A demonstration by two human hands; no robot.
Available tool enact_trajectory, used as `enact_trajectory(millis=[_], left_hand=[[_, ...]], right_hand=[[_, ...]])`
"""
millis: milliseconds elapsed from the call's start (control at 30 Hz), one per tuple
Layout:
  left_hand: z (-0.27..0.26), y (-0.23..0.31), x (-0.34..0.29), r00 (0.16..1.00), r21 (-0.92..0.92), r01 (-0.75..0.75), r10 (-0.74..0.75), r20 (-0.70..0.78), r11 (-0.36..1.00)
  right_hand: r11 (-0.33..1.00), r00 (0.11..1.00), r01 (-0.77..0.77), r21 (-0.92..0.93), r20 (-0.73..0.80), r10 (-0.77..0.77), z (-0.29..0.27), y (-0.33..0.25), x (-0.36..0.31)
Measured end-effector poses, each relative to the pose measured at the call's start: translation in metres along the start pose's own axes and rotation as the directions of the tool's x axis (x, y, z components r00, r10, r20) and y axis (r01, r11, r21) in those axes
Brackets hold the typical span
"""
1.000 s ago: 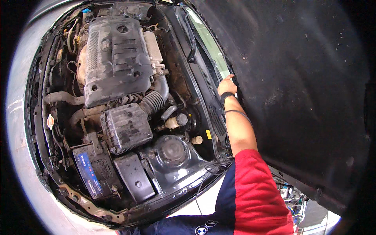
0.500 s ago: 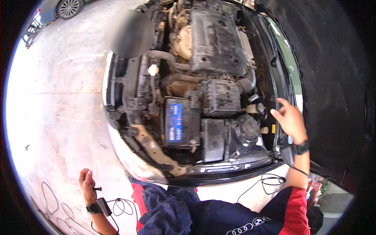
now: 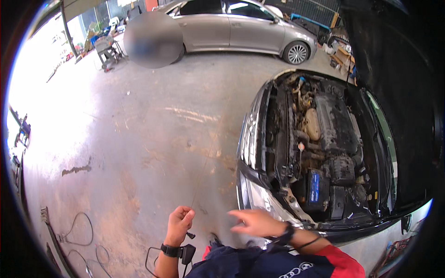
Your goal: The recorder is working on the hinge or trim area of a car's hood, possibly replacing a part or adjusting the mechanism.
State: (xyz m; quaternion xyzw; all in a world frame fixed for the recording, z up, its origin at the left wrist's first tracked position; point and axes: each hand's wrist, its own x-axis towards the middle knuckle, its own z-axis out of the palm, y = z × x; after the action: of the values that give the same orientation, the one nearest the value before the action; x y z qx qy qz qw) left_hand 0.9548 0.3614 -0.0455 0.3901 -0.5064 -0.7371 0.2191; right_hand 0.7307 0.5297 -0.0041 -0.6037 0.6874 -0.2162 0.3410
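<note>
My left hand (image 3: 180, 224) is closed in front of me over the floor. A small dark, bolt-shaped end (image 3: 190, 235) sticks out below its fingers, and a faint thin line rises above the fingertips; the full shape of what it grips is unclear. Beside it, my right hand (image 3: 257, 223) is held out with fingers extended toward the left hand, slightly blurred and holding nothing visible. It is nearest the pale headlight and front corner of the car. The engine bay (image 3: 324, 139) lies uncovered, with a black battery (image 3: 317, 187) bearing a blue label and a dark engine cover (image 3: 337, 123).
A silver car (image 3: 232, 30) stands across the back. The raised dark hood (image 3: 394, 83) is at the right. Cables (image 3: 88, 229) lie on the concrete floor at the lower left, and a grey wheeled machine (image 3: 107, 48) stands at the back left near a blurred patch.
My view has swung left and up, showing the whole silver car. My right hand has left the windshield side of the engine bay and come close to my left hand.
</note>
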Motion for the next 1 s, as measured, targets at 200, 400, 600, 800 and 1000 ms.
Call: enact_trajectory(millis=[200,400,600,800,1000], left_hand=[[-0.052,0.055,0.043,0.981,0.027,-0.108,0.102,0.162,0.994],[-0.068,0.084,0.185,0.995,0.142,-0.067,0.056,0.082,0.988],[-0.06,0.129,0.394,0.968,0.14,-0.031,-0.005,0.252,0.99],[-0.028,0.253,0.566,0.908,0.382,-0.178,0.002,0.418,0.907],[0.014,0.313,0.766,0.754,0.42,-0.368,0.001,0.657,0.829]], right_hand=[[0.964,0.979,0.205,0.169,-0.027,-0.204,0.028,-0.092,0.147],[0.953,0.931,0.297,0.061,-0.24,-0.275,0.017,-0.046,0.275],[0.956,0.917,0.266,0.121,-0.339,-0.212,-0.073,0.036,0.433],[0.994,0.818,0.016,0.109,-0.573,0.05,-0.248,0.082,0.544],[0.998,0.712,0.039,0.042,-0.702,0.002,-0.34,0.169,0.672]])
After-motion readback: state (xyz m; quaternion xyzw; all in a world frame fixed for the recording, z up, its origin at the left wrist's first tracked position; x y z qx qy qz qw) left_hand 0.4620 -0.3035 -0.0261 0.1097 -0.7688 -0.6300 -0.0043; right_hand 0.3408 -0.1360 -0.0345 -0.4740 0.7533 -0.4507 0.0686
